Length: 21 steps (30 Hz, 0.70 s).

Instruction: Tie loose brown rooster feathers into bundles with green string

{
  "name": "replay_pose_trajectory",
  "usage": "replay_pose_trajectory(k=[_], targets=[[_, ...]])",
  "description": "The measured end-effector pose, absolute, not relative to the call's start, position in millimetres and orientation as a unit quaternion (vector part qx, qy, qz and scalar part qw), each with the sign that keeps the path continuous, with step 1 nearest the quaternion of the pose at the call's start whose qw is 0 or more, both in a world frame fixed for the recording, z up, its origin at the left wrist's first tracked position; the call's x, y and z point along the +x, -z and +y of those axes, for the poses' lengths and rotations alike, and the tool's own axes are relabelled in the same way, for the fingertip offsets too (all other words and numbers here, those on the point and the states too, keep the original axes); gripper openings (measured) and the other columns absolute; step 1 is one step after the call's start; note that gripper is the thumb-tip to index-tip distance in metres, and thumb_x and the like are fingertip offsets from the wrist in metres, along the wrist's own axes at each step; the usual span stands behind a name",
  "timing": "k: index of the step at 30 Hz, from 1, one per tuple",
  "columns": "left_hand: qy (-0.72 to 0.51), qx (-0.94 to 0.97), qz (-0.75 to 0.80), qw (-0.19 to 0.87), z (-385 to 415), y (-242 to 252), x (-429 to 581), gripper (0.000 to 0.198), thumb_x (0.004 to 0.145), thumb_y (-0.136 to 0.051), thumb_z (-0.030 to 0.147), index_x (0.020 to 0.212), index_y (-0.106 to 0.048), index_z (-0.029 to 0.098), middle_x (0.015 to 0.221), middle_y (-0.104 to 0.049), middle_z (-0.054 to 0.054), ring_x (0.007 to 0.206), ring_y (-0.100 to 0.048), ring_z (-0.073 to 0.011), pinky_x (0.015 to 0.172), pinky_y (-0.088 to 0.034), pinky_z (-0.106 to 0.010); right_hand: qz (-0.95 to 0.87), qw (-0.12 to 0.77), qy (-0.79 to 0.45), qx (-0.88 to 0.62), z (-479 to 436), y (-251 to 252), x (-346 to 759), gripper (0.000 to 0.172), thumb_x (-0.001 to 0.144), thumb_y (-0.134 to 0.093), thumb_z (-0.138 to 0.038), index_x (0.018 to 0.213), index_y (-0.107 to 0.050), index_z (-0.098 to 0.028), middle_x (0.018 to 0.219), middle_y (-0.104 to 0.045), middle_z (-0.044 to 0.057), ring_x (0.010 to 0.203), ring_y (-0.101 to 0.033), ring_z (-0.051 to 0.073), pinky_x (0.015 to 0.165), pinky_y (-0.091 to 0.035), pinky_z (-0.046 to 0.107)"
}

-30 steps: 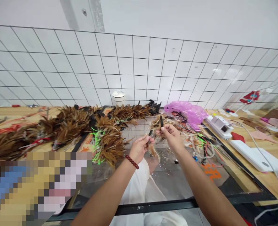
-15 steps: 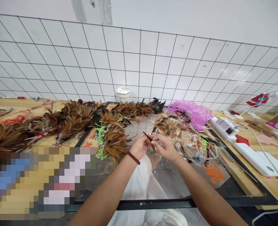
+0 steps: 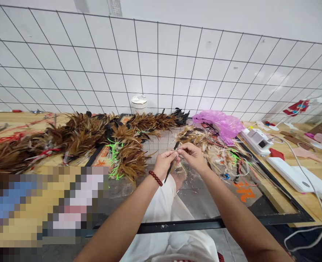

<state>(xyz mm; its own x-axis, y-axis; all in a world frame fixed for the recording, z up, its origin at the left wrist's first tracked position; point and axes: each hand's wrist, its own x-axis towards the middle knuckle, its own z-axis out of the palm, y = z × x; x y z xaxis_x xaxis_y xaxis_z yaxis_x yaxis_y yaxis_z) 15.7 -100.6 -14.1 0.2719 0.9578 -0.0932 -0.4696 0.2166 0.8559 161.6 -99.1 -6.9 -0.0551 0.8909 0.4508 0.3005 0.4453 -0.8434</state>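
In the head view, my left hand (image 3: 164, 163), with a dark red bead bracelet (image 3: 155, 178) on its wrist, is closed in a pinch on a feather (image 3: 168, 174). The feather's dark tip points down, toward my lap. My right hand (image 3: 193, 157) meets it fingertip to fingertip, closed at the feather's upper end. A thin pale yellow-green strand shows under the right fingers. Just beyond the right hand lies a pile of loose brown and pale feathers (image 3: 201, 140). Left of my hands sits a brown feather bundle (image 3: 129, 156) with green ties (image 3: 114, 156).
Under my hands is a clear panel with a black frame (image 3: 177, 226). Brown feather strips (image 3: 81, 133) stretch across the left and back. Behind are a white lidded cup (image 3: 139, 104), a pink plastic bag (image 3: 218, 123) and a wire grid (image 3: 158, 72). White devices (image 3: 291, 174) and a cable lie right.
The feather has turned from pointing up and left to hanging tip down. My right fingers have come closer to the left fingertips. The camera view has shifted slightly.
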Motion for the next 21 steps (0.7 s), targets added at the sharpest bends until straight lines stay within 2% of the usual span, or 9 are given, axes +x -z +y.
replay_pose_trajectory(k=[4,10,14,16,18,21], targets=[[-0.467,0.39,0.338,0.718,-101.6,15.3,15.8,0.032,0.058,-0.084,0.038,0.065,-0.068,0.01,0.058,-0.065,-0.005,0.05,-0.054,-0.0097,0.052,-0.04,-0.022,-0.676,0.515,-0.283,-0.445,-98.5,6.0,163.9,0.022,0.083,-0.064,-0.041,0.08,-0.068,-0.019,0.08,-0.062,0.002,0.073,-0.057,0.014,0.071,-0.048,0.028],[-0.465,0.358,0.312,0.747,-99.7,18.4,15.1,0.035,0.054,-0.086,0.037,0.067,-0.068,0.011,0.057,-0.064,-0.004,0.052,-0.056,-0.0107,0.058,-0.045,-0.024,-0.725,0.484,-0.263,-0.414,-102.8,-1.6,163.2,0.026,0.089,-0.057,-0.04,0.104,-0.072,-0.024,0.099,-0.065,0.006,0.097,-0.06,0.017,0.089,-0.047,0.033],[-0.469,0.356,0.314,0.745,-98.6,19.3,14.1,0.034,0.055,-0.086,0.037,0.067,-0.068,0.01,0.058,-0.064,-0.005,0.052,-0.057,-0.011,0.055,-0.044,-0.024,-0.741,0.466,-0.267,-0.403,-102.0,-1.8,165.6,0.025,0.09,-0.055,-0.036,0.104,-0.072,-0.024,0.102,-0.064,0.007,0.098,-0.061,0.017,0.089,-0.047,0.032],[-0.499,0.345,0.322,0.727,-96.1,18.5,12.3,0.033,0.056,-0.085,0.036,0.069,-0.069,0.011,0.058,-0.064,-0.005,0.053,-0.058,-0.011,0.056,-0.044,-0.023,-0.74,0.459,-0.226,-0.437,-99.1,-0.8,171.2,0.025,0.089,-0.055,-0.033,0.106,-0.071,-0.023,0.102,-0.065,0.007,0.097,-0.061,0.017,0.088,-0.047,0.032],[-0.553,0.306,0.333,0.699,-91.9,17.7,10.2,0.033,0.057,-0.085,0.036,0.072,-0.068,0.012,0.057,-0.063,-0.002,0.054,-0.058,-0.0102,0.058,-0.045,-0.022,-0.746,0.406,-0.169,-0.5,-97.0,-1.1,177.9,0.021,0.087,-0.056,-0.03,0.099,-0.072,-0.021,0.094,-0.065,0.007,0.09,-0.06,0.017,0.082,-0.047,0.031],[-0.624,0.243,0.354,0.652,-85.4,18.6,8.2,0.034,0.054,-0.085,0.035,0.071,-0.067,0.013,0.056,-0.061,0.001,0.053,-0.056,-0.0079,0.058,-0.044,-0.021,-0.769,0.263,-0.115,-0.571,-98.0,-3.8,183.4,0.017,0.083,-0.06,-0.028,0.089,-0.072,-0.02,0.087,-0.064,0.006,0.081,-0.059,0.016,0.076,-0.045,0.028]])
